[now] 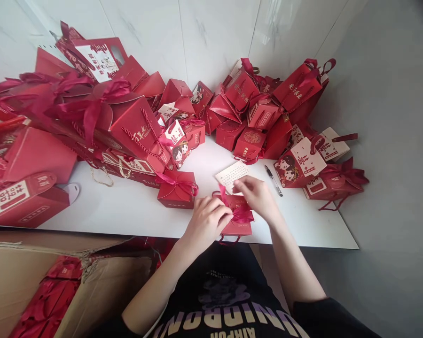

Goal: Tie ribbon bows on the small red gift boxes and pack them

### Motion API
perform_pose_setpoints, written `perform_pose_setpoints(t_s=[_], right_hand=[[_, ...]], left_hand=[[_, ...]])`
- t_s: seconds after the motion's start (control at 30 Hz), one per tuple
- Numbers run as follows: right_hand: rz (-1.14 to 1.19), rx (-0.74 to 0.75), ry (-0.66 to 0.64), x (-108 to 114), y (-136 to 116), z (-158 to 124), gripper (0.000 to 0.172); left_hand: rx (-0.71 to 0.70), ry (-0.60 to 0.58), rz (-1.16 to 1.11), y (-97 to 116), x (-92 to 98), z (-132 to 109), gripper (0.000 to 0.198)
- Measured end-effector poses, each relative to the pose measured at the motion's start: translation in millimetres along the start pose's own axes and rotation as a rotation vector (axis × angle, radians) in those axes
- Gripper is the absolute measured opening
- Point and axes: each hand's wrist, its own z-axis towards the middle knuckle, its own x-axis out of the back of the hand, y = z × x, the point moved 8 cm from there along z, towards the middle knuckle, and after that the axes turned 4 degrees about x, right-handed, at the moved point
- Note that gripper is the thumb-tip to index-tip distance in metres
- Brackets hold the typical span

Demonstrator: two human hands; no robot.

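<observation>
A small red gift box (237, 224) with a dark pink ribbon (240, 212) sits at the near edge of the white table (127, 206). My left hand (206, 219) rests on the box's left side, fingers curled and pinching the ribbon. My right hand (255, 195) is above the box's right side, fingers closed on the ribbon too. A finished red box with a bow (176, 188) stands just left of my hands.
A lined white card (231, 175) and a black pen (274, 180) lie behind the hands. Many red gift boxes and bags (102, 117) crowd the table's back and left, with more at the right (299, 164). A cardboard carton (38, 286) holding red boxes sits lower left.
</observation>
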Motion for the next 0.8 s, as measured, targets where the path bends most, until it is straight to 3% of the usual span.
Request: perform_pose_setpoints(t_s=[0.07, 0.17, 0.33, 0.43, 0.63, 0.8], right_hand=[[-0.035, -0.058, 0.075, 21, 14, -9, 0.032], [-0.137, -0.138, 0.000, 32, 33, -28, 0.041], [-0.003, -0.149, -0.268, 9, 41, -52, 0.044], [0.149, -0.134, -0.311, -1, 37, -52, 0.040], [0.410, -0.192, -0.197, 1, 38, -46, 0.035], [0.458, -0.219, -0.037, 8, 39, -43, 0.033]], left_hand=[[0.009, -0.007, -0.023, -1, 0.2, 0, 0.013], [0.022, -0.014, -0.056, -2, 0.1, 0, 0.012], [0.063, -0.034, -0.110, -7, -1.8, 1, 0.009], [0.089, -0.063, -0.157, -9, -3.7, 1, 0.009], [0.097, -0.066, -0.193, -10, -3.4, 1, 0.008], [0.092, -0.059, -0.187, -10, -3.8, 1, 0.007]])
